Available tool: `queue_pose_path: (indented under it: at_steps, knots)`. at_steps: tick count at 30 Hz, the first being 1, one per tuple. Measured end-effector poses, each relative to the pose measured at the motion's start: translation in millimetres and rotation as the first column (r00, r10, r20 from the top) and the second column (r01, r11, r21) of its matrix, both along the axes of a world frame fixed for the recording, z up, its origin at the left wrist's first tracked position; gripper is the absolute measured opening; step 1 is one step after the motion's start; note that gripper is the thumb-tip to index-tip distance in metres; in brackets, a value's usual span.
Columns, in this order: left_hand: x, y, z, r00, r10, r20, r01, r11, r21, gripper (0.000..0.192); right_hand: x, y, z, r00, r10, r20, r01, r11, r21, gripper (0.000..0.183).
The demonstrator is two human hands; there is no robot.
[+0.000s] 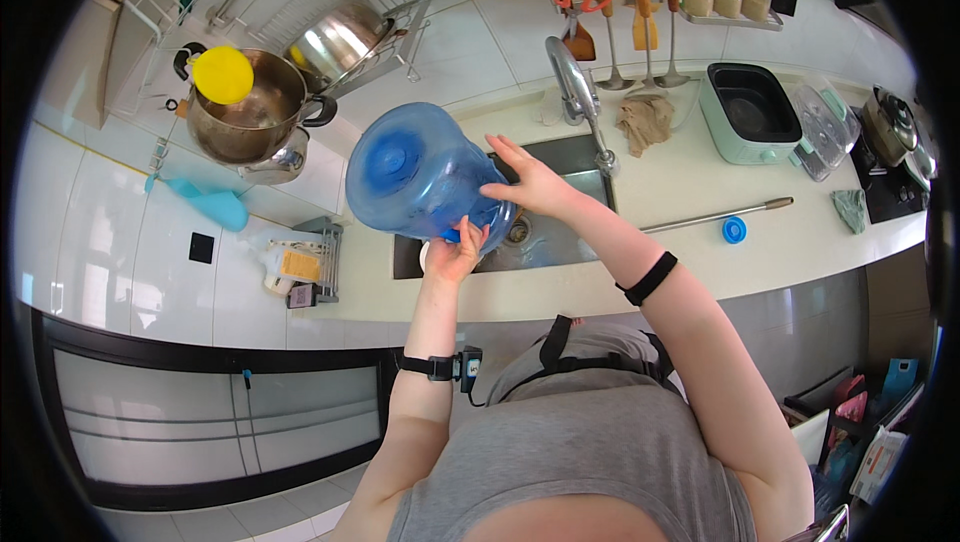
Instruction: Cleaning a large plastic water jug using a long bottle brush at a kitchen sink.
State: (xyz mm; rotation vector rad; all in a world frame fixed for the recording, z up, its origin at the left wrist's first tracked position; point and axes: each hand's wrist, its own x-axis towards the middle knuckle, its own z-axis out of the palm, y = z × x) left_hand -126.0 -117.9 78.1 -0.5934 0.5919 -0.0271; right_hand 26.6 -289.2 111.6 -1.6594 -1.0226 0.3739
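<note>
A large blue translucent plastic water jug (420,167) is tilted above the sink (577,238), its round base facing up and left. My left hand (457,249) holds it from the near side, fingers curled by a darker blue part that looks like its handle. On the jug's right side is my right hand (529,182), its fingers spread and its thumb over the plastic. The jug's neck is hidden from me. Behind the right hand, a chrome faucet (577,84) arches over the sink. Part of a white round thing (424,257) shows beside my left hand.
A metal rod (720,214) and a blue cap (734,230) lie on the counter (675,264) at right. Farther back are a beige cloth (643,122) and a mint-green cooker (750,118). Left of the jug hangs a steel pot (247,118) with a yellow round thing (223,75).
</note>
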Motion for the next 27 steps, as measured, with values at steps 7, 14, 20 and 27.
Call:
queue_pose_path:
  at_steps: [7, 14, 20, 27]
  knots:
    - [12, -25, -4, 0.992, -0.117, 0.046, 0.117, 0.993, -0.009, 0.083, -1, 3, 12, 0.995, 0.083, 0.057, -0.083, 0.996, 0.008, 0.109]
    - [20, -49, 9, 0.959, -0.273, 0.069, 0.27, 0.961, 0.055, 0.068, 19, -4, 4, 0.991, 0.055, 0.121, -0.057, 0.998, 0.01, 0.11]
    - [25, -51, 5, 0.914, -0.4, 0.065, 0.383, 0.905, 0.184, 0.058, 23, 0, 1, 0.992, 0.031, 0.123, -0.027, 0.999, -0.032, 0.108]
    - [31, -50, 8, 0.904, -0.425, 0.041, 0.412, 0.895, 0.172, 0.059, 26, -1, -1, 0.996, 0.014, 0.087, -0.01, 0.999, -0.052, 0.1]
